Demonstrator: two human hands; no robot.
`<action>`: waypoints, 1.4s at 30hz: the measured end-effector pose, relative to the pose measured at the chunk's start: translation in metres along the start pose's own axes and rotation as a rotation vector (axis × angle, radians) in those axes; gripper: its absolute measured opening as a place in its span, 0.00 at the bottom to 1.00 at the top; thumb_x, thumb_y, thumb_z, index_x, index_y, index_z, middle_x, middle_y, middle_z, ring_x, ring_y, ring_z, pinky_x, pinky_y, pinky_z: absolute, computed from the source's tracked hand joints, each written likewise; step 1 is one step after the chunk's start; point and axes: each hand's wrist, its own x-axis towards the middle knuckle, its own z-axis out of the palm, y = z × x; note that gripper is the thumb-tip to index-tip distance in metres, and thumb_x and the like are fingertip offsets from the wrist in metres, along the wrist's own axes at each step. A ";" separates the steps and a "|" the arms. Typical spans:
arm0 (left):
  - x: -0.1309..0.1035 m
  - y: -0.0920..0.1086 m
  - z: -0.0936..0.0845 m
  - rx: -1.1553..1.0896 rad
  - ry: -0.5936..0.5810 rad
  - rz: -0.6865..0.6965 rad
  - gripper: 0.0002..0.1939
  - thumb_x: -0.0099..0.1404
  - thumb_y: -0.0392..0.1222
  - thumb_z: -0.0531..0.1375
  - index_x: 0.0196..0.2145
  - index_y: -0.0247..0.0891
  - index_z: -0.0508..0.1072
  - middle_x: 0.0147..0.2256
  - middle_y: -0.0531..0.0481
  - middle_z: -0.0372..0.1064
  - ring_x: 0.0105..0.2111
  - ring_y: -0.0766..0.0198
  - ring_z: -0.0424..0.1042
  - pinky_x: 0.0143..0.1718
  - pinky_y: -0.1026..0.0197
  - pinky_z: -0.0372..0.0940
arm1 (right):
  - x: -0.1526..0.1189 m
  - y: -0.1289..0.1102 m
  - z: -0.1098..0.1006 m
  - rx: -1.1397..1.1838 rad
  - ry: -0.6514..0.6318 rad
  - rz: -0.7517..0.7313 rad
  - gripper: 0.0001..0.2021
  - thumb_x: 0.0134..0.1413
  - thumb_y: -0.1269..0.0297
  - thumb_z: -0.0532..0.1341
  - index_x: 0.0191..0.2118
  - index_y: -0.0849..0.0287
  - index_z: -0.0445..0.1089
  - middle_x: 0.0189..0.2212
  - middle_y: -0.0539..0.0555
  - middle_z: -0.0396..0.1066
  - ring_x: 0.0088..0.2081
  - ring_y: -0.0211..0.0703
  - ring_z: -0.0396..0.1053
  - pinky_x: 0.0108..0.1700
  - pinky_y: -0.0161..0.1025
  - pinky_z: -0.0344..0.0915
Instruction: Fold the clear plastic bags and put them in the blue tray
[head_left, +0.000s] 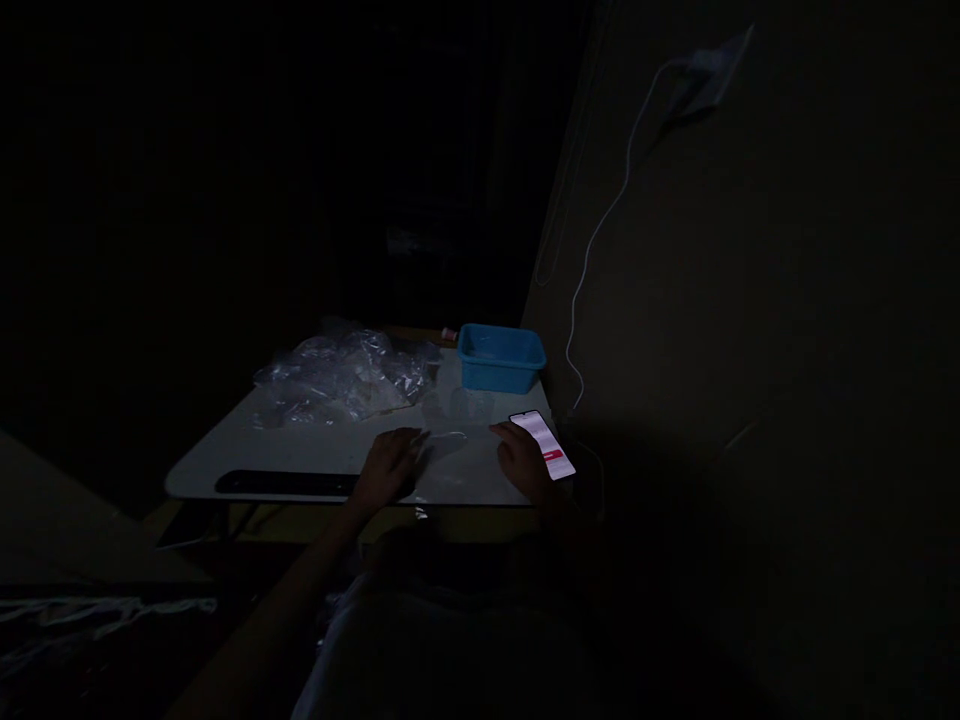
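Note:
In the dim light, my left hand rests at the front of the white table, its fingers bent around something too dark to make out. My right hand is near the table's right front, fingers pointing inward, beside a lit phone and partly covering it. Between the hands lies a thin clear plastic piece with a faint bright edge. Whether either hand grips it is unclear.
A heap of clear plastic bags covers the back left of the table. A blue basket stands at the back right. A white cable hangs from a wall socket on the right. A black slot runs along the front edge.

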 end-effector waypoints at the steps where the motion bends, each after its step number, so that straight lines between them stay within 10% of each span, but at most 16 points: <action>1: -0.002 -0.001 -0.002 -0.050 0.015 0.007 0.20 0.63 0.45 0.42 0.48 0.40 0.65 0.46 0.47 0.65 0.46 0.60 0.61 0.48 0.54 0.55 | -0.006 -0.001 -0.006 -0.025 -0.043 -0.042 0.19 0.45 0.75 0.49 0.45 0.62 0.65 0.43 0.57 0.66 0.44 0.43 0.62 0.47 0.41 0.58; 7: -0.034 0.015 -0.014 -0.084 -0.130 0.210 0.24 0.60 0.43 0.47 0.54 0.40 0.58 0.52 0.46 0.60 0.51 0.58 0.58 0.50 0.53 0.54 | -0.051 -0.011 -0.027 -0.218 -0.284 -0.230 0.24 0.43 0.64 0.58 0.50 0.61 0.61 0.47 0.59 0.63 0.51 0.51 0.54 0.50 0.49 0.50; 12: -0.054 0.023 -0.007 0.154 -0.218 0.372 0.23 0.60 0.35 0.48 0.54 0.42 0.58 0.54 0.46 0.56 0.54 0.59 0.55 0.53 0.50 0.50 | -0.062 -0.017 -0.020 -0.309 -0.228 -0.187 0.18 0.44 0.66 0.60 0.45 0.60 0.65 0.48 0.59 0.62 0.53 0.53 0.51 0.50 0.49 0.47; 17: -0.049 0.013 0.002 0.119 -0.054 0.306 0.14 0.62 0.37 0.48 0.41 0.40 0.70 0.44 0.45 0.68 0.47 0.60 0.64 0.48 0.52 0.58 | -0.057 -0.022 -0.017 -0.221 -0.173 -0.198 0.04 0.48 0.70 0.58 0.30 0.57 0.69 0.40 0.54 0.67 0.48 0.47 0.57 0.48 0.46 0.50; 24: -0.045 0.020 -0.002 -0.017 0.052 0.204 0.13 0.61 0.40 0.48 0.34 0.40 0.72 0.38 0.46 0.71 0.40 0.60 0.68 0.43 0.54 0.62 | -0.058 -0.023 -0.010 -0.124 -0.049 -0.079 0.11 0.46 0.71 0.57 0.39 0.57 0.68 0.41 0.55 0.68 0.47 0.46 0.59 0.47 0.45 0.54; 34: -0.042 0.022 -0.004 -0.076 0.038 0.122 0.25 0.54 0.47 0.58 0.49 0.39 0.63 0.46 0.43 0.67 0.45 0.56 0.65 0.45 0.53 0.60 | -0.047 -0.006 0.002 0.193 -0.001 -0.026 0.09 0.47 0.74 0.54 0.31 0.57 0.70 0.34 0.53 0.71 0.39 0.40 0.67 0.42 0.40 0.63; 42: -0.023 0.024 0.000 -0.187 -0.009 0.085 0.13 0.59 0.42 0.50 0.33 0.41 0.74 0.37 0.49 0.73 0.38 0.61 0.71 0.41 0.57 0.64 | -0.046 -0.007 -0.004 0.243 0.019 0.058 0.11 0.46 0.68 0.57 0.38 0.58 0.69 0.38 0.56 0.70 0.41 0.43 0.67 0.43 0.42 0.64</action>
